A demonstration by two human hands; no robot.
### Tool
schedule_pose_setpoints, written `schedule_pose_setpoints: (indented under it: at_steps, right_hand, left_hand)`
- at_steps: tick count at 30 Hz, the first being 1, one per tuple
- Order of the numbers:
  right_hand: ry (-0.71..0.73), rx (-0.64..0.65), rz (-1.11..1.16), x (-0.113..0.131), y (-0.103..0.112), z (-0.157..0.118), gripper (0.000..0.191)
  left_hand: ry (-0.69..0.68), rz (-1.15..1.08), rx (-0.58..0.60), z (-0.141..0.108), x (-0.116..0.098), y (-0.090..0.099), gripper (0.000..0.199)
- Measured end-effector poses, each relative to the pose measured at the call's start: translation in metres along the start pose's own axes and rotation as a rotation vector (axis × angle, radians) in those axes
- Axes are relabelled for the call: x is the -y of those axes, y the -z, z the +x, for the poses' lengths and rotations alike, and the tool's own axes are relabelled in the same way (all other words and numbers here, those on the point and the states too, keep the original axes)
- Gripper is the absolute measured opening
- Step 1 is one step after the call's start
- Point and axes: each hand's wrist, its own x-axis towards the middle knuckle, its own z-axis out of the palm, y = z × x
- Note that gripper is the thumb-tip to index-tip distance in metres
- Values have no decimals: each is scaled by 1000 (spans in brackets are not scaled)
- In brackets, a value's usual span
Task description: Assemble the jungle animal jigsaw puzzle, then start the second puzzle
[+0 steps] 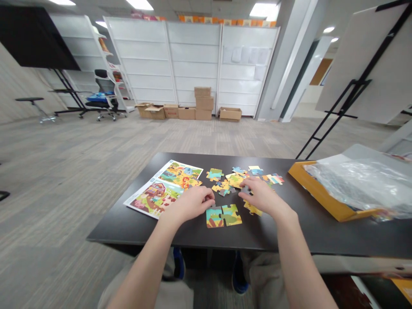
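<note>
Where the carton (317,189) gapes, plastic (363,182) bulges

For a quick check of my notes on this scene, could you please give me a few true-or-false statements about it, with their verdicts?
1. The printed picture sheet lies to the left of the hands: true.
2. The left hand grips a pair of scissors: false; no scissors show, and it is beside two jigsaw pieces.
3. The right hand is over scattered jigsaw pieces: true.
4. The orange box is on the floor: false; it is on the dark table, holding clear plastic.
5. Cardboard boxes stand before white shelving: true.
</note>
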Motion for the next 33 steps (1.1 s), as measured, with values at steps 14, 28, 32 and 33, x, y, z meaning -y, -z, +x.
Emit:
schedule_pose_setpoints:
  at_steps: [14,28,32,33]
  right_hand:
    - [-46,-19,-106,-10,-18,16,17]
    - [43,-52,-90,-15,-27,16,38]
    - [49,-60,-43,-18,-29,16,32]
    - [43,-64,-29,-18,-29,16,30]
  left_hand:
    - [-86,26,96,-2,-8,-15,76]
    - [-107,133,94,5,-22,-21,56]
    - [-81,112,86,2,-11,-13,55]
    - [-70,105,81,1,-8,-12,56]
